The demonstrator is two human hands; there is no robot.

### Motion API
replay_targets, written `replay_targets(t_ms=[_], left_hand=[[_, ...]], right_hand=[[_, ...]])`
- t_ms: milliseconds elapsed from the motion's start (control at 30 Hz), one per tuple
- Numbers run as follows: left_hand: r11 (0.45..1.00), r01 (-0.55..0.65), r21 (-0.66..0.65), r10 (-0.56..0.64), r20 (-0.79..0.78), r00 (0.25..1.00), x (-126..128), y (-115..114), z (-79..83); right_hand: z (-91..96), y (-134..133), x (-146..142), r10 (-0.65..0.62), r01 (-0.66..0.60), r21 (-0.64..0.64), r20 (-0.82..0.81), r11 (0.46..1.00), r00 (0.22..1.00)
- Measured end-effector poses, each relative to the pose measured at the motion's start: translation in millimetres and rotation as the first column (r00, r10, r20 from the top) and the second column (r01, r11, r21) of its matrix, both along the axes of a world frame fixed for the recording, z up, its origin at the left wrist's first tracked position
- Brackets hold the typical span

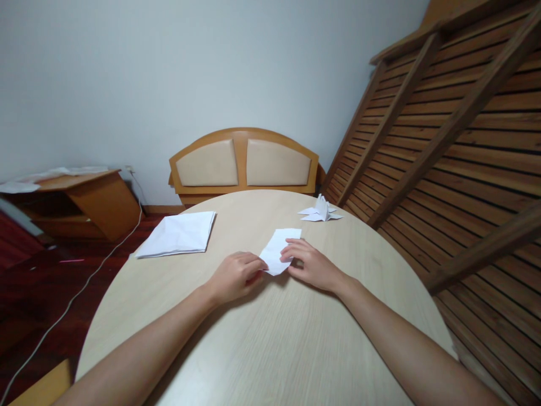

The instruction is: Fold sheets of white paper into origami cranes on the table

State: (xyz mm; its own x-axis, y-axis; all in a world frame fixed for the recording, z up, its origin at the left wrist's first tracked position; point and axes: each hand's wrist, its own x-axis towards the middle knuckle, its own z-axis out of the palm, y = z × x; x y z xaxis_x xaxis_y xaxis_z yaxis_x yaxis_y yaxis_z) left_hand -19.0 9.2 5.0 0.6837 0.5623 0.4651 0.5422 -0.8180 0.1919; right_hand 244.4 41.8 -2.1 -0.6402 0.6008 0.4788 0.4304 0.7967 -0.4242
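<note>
A small folded sheet of white paper (276, 246) lies between my hands near the middle of the round table. My left hand (240, 275) pinches its near left corner between thumb and fingers. From the right, my right hand (311, 264) reaches onto the paper, its fingers curved over the right edge and the thumb beneath them by the lower right side. Part of the right edge is hidden under those fingers. Beyond my right hand, folded white paper cranes (321, 210) stand close together; I cannot tell how many.
A stack of white paper sheets (180, 234) sits at the left of the pale round table (270, 349). Behind it stands a headboard (240, 163). Wooden slats (477, 141) lean along the right. A low desk (97, 203) and a white cable (97, 270) are at left.
</note>
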Motion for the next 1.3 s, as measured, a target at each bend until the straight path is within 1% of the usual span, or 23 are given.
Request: replay_targets(t_ms=[133,267,433,533,633,767,933,1000,1167,1233,1300], left_hand=[[0.994,-0.023,-0.102,0.014,-0.089,0.996,1.7,-1.6,-0.6],[0.987,-0.084,-0.139,0.071,-0.096,0.993,2.7,-2.2,-0.9],[0.980,-0.109,-0.167,0.104,-0.041,0.994,0.4,0.8,-6.3],[0.963,-0.197,-0.186,0.190,-0.057,0.980,-0.7,4.1,-10.2],[0.925,-0.300,-0.234,0.304,-0.022,0.952,-0.5,7.7,-13.4],[0.889,-0.352,-0.292,0.384,0.059,0.921,0.0,10.6,-16.6],[0.883,-0.323,-0.340,0.379,0.110,0.919,-0.5,11.9,-19.4],[0.887,-0.325,-0.329,0.380,0.117,0.918,-0.7,12.3,-20.1],[0.890,-0.340,-0.305,0.375,0.066,0.925,-1.2,11.4,-20.4],[0.899,-0.323,-0.296,0.357,0.066,0.932,-1.5,10.4,-20.1],[0.915,-0.309,-0.258,0.335,0.059,0.940,-1.3,9.6,-20.3]], right_hand=[[-7.4,-0.1,1.0,-0.046,0.050,-0.020,0.137,0.999,0.989],[-9.4,-0.1,0.3,-0.062,0.067,-0.029,0.147,0.997,0.987],[-6.2,-1.0,-1.1,-0.068,0.073,-0.024,0.165,0.997,0.984],[-3.9,-1.8,-2.4,-0.075,0.081,-0.019,0.193,0.997,0.978],[-4.0,-1.6,-4.0,-0.113,0.117,-0.008,0.202,0.993,0.973],[-8.5,0.1,-6.0,-0.185,0.191,-0.029,0.146,0.981,0.972],[-11.9,1.4,-7.5,-0.184,0.188,-0.026,0.115,0.982,0.976],[-11.3,1.0,-8.1,-0.182,0.187,-0.027,0.116,0.982,0.976],[-10.0,-0.4,-8.9,-0.186,0.191,-0.031,0.123,0.981,0.975],[-10.4,-0.7,-8.8,-0.188,0.193,-0.031,0.120,0.981,0.975],[-11.3,-0.7,-8.9,-0.190,0.195,-0.030,0.115,0.980,0.975]])
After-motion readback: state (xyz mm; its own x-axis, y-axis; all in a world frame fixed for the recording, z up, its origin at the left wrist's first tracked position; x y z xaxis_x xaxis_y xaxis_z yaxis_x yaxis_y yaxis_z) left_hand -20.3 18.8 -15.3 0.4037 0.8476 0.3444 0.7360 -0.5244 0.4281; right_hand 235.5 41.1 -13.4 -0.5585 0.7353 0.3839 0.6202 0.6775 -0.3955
